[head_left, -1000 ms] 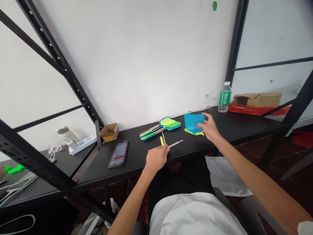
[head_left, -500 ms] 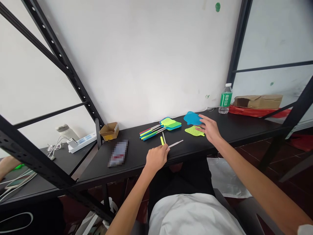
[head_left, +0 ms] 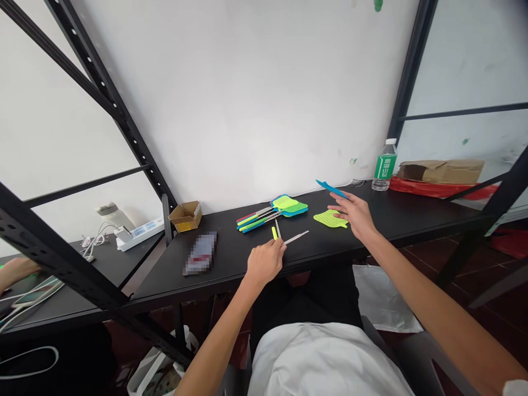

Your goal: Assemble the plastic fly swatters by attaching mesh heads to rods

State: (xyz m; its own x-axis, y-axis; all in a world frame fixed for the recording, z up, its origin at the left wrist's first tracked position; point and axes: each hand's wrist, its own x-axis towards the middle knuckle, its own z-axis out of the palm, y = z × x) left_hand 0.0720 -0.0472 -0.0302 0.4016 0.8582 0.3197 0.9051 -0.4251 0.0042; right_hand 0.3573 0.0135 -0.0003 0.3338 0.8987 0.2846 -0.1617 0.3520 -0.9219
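My left hand (head_left: pixel 266 261) is closed around a silver fly swatter rod (head_left: pixel 297 237) above the desk's front edge, its tip pointing right. Just beyond those fingers are a yellow handle end (head_left: pixel 274 233) and a second thin rod (head_left: pixel 278 227); whether the hand holds these too is unclear. My right hand (head_left: pixel 358 214) pinches a blue fly swatter head (head_left: pixel 331 188) by one end, seen nearly edge-on in the air. Below it, a yellow-green leaf-shaped swatter head (head_left: pixel 330 218) lies flat. Left of that is a pile of fly swatters (head_left: pixel 272 212) with coloured grips.
A phone (head_left: pixel 201 253) and a small open cardboard box (head_left: pixel 185 216) are at the left of the black desk (head_left: pixel 231 258). A water bottle (head_left: pixel 385 165) and a cardboard box (head_left: pixel 441 171) stand at the right. Another person's hand (head_left: pixel 18 270) is at far left, past the shelf frame.
My right hand has raised the blue swatter head off the yellow-green one and turned it from face-on to nearly edge-on. My left hand keeps its grip in about the same place.
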